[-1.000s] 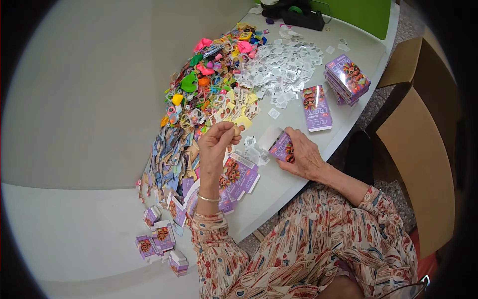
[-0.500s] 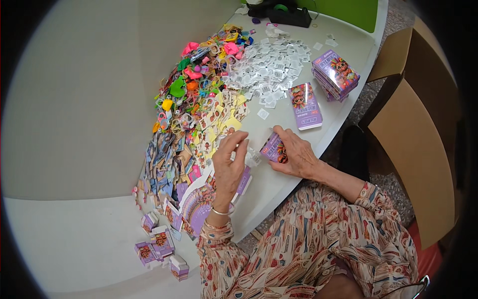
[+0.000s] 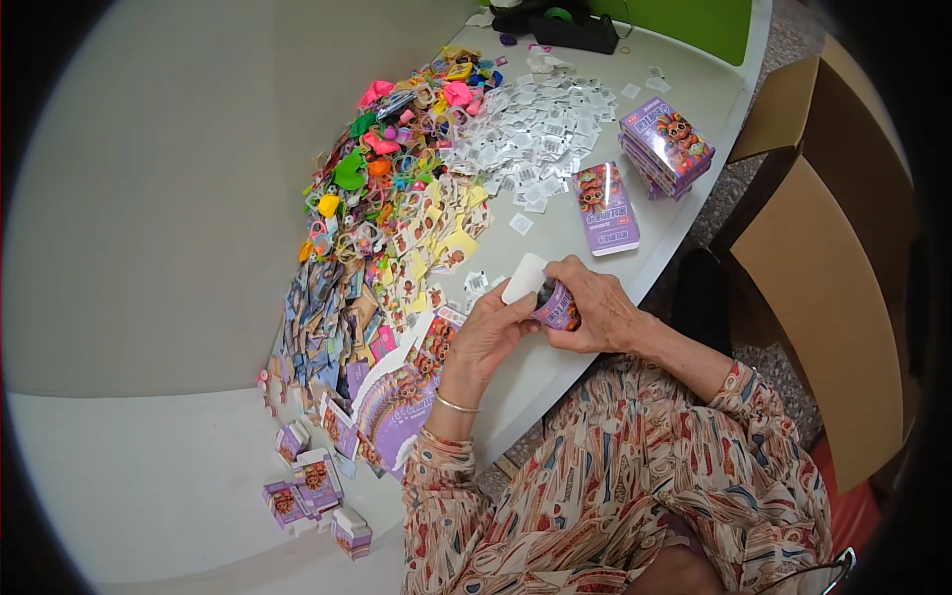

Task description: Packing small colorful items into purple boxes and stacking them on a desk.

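My right hand (image 3: 601, 315) grips a small purple printed box (image 3: 558, 311), fingers wrapped round its sides. The end facing left gapes, and the inside looks dark. At that end my left hand (image 3: 484, 342) is closed, thumb and fingers pinching a white rounded flap (image 3: 524, 277) that stands up from the box. Whatever lies inside the box is hidden. Just left of my left wrist, a fanned stack of purple printed flat cartons (image 3: 397, 407) lies on the table. A purple box (image 3: 606, 210) rests beyond my right hand.
Stacked purple boxes (image 3: 668, 147) stand at the right edge. Farther back spread small white packets (image 3: 540, 129), colourful trinkets (image 3: 382, 149), yellowish stickers (image 3: 436, 238) and bluish cards (image 3: 319, 307). Small boxes (image 3: 317, 479) lie at lower left. A tape dispenser (image 3: 575, 30) sits at the back; a cardboard carton (image 3: 823, 268) stands right.
My left hand has moved right to the box and closed on its white flap. The box's end now gapes, while my right hand keeps its grip.
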Demonstrator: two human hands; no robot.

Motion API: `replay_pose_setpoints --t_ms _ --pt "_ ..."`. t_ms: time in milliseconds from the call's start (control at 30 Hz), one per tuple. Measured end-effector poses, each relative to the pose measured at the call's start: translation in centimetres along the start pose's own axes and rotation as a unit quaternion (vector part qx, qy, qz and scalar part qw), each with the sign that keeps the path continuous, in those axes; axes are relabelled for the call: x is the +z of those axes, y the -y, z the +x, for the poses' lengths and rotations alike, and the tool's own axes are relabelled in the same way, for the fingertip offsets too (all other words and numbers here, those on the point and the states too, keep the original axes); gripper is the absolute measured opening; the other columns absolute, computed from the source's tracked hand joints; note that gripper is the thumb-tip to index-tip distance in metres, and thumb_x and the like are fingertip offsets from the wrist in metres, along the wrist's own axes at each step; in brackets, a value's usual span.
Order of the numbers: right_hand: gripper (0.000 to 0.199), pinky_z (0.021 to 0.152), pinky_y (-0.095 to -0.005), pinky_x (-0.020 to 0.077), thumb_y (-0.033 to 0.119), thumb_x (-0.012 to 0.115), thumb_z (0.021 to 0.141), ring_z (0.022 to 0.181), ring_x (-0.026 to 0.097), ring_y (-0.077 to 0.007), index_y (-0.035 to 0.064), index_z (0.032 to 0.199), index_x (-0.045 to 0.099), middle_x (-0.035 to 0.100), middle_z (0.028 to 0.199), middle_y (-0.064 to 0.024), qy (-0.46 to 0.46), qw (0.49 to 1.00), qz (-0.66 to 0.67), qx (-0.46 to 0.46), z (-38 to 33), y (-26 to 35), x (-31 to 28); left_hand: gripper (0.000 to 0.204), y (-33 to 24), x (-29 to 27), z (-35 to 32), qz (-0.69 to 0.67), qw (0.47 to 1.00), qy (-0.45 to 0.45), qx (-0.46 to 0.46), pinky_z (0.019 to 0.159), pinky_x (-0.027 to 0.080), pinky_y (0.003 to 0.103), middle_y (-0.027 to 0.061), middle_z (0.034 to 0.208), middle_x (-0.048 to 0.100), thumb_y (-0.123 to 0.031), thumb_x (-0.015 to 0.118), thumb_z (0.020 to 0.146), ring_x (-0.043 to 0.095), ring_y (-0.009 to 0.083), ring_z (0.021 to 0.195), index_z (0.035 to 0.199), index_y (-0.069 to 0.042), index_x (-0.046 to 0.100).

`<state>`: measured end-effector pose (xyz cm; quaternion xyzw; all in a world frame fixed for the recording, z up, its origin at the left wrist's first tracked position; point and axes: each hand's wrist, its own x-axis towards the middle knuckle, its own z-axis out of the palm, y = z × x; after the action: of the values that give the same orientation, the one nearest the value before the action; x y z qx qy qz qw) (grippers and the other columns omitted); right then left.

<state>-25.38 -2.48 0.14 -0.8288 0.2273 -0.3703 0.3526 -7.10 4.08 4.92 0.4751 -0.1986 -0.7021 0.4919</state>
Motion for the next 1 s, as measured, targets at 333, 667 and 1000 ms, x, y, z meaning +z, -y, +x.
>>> replay_pose_setpoints --t_ms 333,667,1000 --pt "0.075 0.067 -0.0466 0.05 0.026 0.073 0.065 0.08 0.061 -0.0399 0.0007 0.126 0.038 0.053 0.097 -0.0199 0.033 0.998 -0.021 0.039 0.6 0.8 -1.8 0.042 2.8 2.7 -1.3 0.36 0.899 -0.08 0.234 0.09 0.047 0.03 0.0113 0.124 0.06 -0.013 0.055 0.097 0.059 0.0179 0.107 0.136 0.001 0.047" --pt "0.085 0.068 -0.0446 0.0518 0.023 0.075 0.064 0.081 0.062 -0.0408 -0.0073 0.13 0.031 0.056 0.096 -0.0254 0.02 0.996 -0.046 0.076 -0.2 0.9 -1.1 0.039 3.7 3.1 -0.8 0.404 0.863 -0.125 0.277 0.091 0.048 0.029 0.0146 0.12 0.064 -0.007 0.059 0.093 0.062 0.0176 0.105 0.13 0.003 0.052" --pt "0.087 0.068 -0.0468 0.0519 0.027 0.074 0.064 0.085 0.062 -0.0409 -0.0069 0.132 0.03 0.054 0.101 -0.0246 0.03 0.994 -0.08 0.067 -0.4 1.4 -1.3 0.026 3.2 3.3 0.1 0.254 0.93 -0.15 0.219 0.07 0.048 0.021 0.0035 0.097 0.068 -0.004 0.061 0.092 0.059 0.0057 0.079 0.117 0.002 0.065"
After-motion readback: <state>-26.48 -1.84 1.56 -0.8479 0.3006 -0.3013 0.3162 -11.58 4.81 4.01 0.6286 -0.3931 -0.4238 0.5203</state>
